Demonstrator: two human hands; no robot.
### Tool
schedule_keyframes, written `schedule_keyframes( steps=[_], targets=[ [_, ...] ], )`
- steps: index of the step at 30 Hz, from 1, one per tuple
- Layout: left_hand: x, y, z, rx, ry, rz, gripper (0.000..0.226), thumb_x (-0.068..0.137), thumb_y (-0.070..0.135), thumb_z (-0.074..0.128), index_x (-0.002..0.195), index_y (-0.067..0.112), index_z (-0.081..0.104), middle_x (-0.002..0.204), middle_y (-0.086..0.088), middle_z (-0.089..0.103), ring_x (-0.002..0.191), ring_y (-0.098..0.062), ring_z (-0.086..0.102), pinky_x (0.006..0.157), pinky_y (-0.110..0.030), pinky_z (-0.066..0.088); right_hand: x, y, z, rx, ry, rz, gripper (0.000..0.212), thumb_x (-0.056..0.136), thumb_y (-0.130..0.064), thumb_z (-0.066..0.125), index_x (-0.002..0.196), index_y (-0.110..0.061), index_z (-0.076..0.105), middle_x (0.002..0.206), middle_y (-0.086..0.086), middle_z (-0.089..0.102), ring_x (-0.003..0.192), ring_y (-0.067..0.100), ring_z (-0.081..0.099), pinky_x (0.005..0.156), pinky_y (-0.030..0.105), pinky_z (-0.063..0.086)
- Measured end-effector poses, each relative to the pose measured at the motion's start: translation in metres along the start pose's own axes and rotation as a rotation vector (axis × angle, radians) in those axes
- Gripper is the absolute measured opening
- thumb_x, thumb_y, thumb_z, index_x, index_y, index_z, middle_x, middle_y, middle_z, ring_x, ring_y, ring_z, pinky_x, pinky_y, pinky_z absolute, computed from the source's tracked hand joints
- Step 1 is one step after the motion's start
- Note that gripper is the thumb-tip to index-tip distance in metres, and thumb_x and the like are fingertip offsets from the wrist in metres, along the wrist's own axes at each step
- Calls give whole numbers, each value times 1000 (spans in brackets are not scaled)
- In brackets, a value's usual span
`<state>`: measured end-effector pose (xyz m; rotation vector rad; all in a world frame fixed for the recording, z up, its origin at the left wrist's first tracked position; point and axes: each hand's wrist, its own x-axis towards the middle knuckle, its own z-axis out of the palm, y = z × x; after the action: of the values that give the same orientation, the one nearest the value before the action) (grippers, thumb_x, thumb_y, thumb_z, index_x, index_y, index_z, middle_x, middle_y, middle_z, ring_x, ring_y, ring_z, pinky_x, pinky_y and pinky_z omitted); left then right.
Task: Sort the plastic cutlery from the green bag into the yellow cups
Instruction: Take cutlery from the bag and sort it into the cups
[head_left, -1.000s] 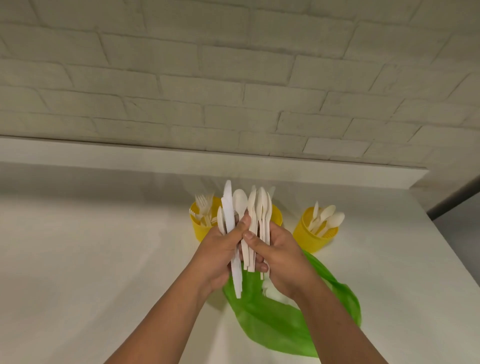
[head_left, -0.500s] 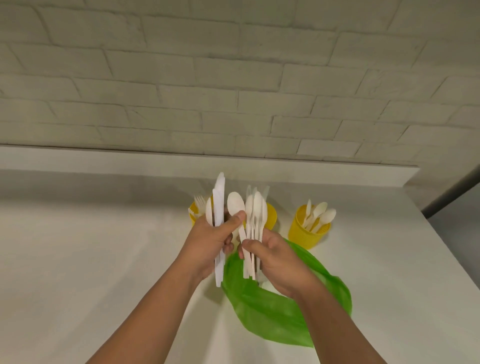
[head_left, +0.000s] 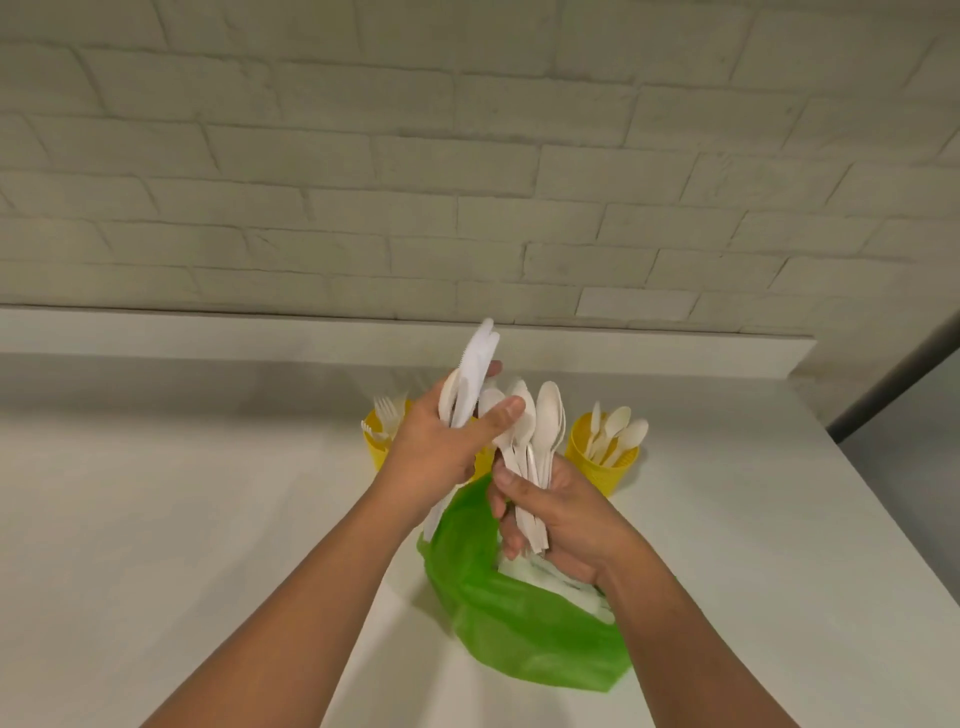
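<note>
While both hands work above the green bag (head_left: 519, 618), the left hand (head_left: 441, 457) is closed around a few white knives (head_left: 475, 371), blades pointing up. The right hand (head_left: 561, 519) is clenched on a bunch of spoons (head_left: 545, 426) by their handles. Behind them on the white table (head_left: 156, 519), the left cup (head_left: 376, 449) holds forks (head_left: 385, 410) and the right cup (head_left: 602, 467) holds spoons; more cutlery lies in the open bag.

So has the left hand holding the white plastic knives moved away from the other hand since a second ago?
Yes. The left hand has carried the white plastic knives leftward, toward the yellow cup of forks, away from the right hand.
</note>
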<state>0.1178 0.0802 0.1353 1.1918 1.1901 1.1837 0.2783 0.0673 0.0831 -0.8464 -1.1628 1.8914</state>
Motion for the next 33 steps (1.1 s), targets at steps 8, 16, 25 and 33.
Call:
schedule_keyframes(
  steps=[8, 16, 25, 33],
  targets=[
    [22, 11, 41, 154, -139, -2, 26, 93, 37, 73, 118, 33, 75, 66, -6, 61, 45, -13, 40, 47, -25, 38, -11, -30, -25, -28, -107, 237, 15, 96, -18, 70, 81, -20, 70, 50, 2, 37, 38, 15, 41, 44, 27, 38],
    [48, -8, 72, -23, 119, -38, 33, 88, 48, 75, 106, 21, 77, 46, 5, 39, 41, -15, 34, 43, -25, 31, 9, -38, -84, -178, 363, 4, 25, 98, -23, 69, 76, -15, 59, 50, 2, 41, 44, 20, 37, 49, 32, 37],
    [59, -73, 117, -135, 179, -431, 13, 89, 13, 71, 100, 15, 65, 59, 3, 45, 42, -10, 34, 39, -22, 28, 44, -39, -145, -252, 678, -300, 21, 96, -20, 71, 102, -1, 65, 68, 10, 69, 54, 24, 64, 59, 32, 54],
    [79, -98, 139, 1, 148, -460, 24, 87, 10, 66, 108, 11, 57, 62, -3, 50, 44, -12, 40, 42, -25, 32, 73, -14, -148, -317, 756, -292, 17, 83, -15, 83, 87, -8, 68, 72, 5, 75, 67, 23, 75, 69, 37, 60]
  ],
)
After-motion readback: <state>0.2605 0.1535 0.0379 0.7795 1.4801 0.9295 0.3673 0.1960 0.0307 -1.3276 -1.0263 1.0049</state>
